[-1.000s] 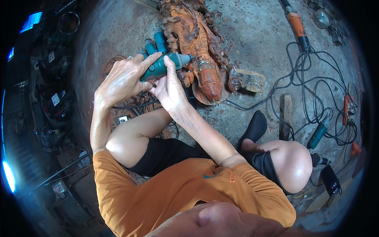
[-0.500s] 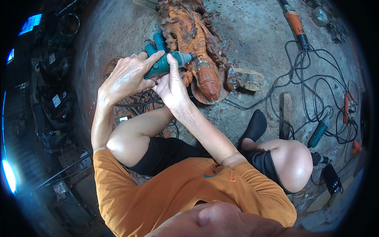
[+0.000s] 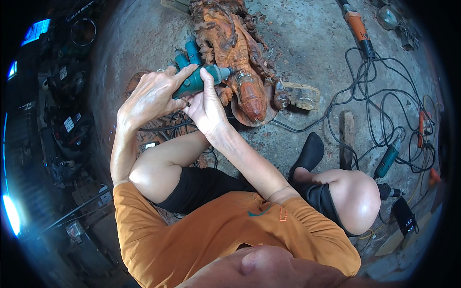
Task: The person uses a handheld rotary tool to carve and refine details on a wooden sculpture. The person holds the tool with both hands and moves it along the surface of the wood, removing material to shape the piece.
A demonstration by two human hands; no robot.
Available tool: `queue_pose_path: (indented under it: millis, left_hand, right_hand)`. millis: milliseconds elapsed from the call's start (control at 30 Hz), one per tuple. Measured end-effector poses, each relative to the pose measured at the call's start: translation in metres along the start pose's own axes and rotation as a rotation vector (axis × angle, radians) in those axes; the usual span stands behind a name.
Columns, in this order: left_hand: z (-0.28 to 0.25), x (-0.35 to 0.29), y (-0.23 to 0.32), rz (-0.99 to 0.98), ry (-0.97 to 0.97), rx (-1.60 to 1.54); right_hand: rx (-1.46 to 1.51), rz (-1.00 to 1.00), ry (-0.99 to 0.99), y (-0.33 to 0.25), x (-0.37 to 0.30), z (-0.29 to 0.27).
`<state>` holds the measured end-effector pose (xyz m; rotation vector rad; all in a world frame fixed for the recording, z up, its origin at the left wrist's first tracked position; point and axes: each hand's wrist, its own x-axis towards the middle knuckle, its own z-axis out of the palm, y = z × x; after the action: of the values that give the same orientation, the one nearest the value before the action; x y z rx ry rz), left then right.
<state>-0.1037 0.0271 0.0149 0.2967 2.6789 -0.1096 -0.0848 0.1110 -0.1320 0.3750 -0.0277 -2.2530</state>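
Observation:
A teal die grinder (image 3: 192, 84) with a grey nose is held between both my hands, its tip pointing right at the wood carving. My left hand (image 3: 152, 94) wraps its rear from the left, index finger stretched along the top. Under and beside the body, my right hand (image 3: 207, 109) grips with the thumb up against its side. The reddish-brown wood carving (image 3: 235, 53), knobbly along its edges and with a smooth rounded near end, lies just beyond the grinder. Whether the grinder's tip touches it I cannot tell.
Two more teal tools (image 3: 192, 50) lie behind my hands. Wood blocks (image 3: 302, 97) rest on the concrete floor (image 3: 297, 48). To the right are an orange power tool (image 3: 356, 26), tangled black cables (image 3: 370, 91), another teal grinder (image 3: 387, 161) and a dark phone-like device (image 3: 404, 215).
Both hands and the die grinder have shifted very slightly left and down in the picture. The grip looks the same.

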Motion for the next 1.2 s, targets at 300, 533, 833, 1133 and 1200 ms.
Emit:
queue_pose_path:
  millis: [300,533,833,1133,1200]
  left_hand:
    - [0.002,0.001,-0.001,-0.004,0.007,-0.007]
    - [0.002,0.001,0.0,0.009,0.016,-0.017]
    - [0.0,0.001,0.001,0.014,0.01,-0.021]
    - [-0.001,0.006,0.006,0.025,0.035,-0.005]
    - [0.0,0.007,0.006,0.024,0.034,-0.001]
  right_hand:
    - [0.003,-0.011,-0.018,-0.002,0.003,-0.004]
    - [0.022,-0.01,-0.007,0.0,-0.001,-0.001]
    - [0.021,-0.018,-0.006,0.0,-0.002,0.0]
    - [-0.02,-0.052,-0.021,-0.007,0.001,-0.001]
    - [-0.022,-0.046,-0.019,-0.008,0.003,-0.003]
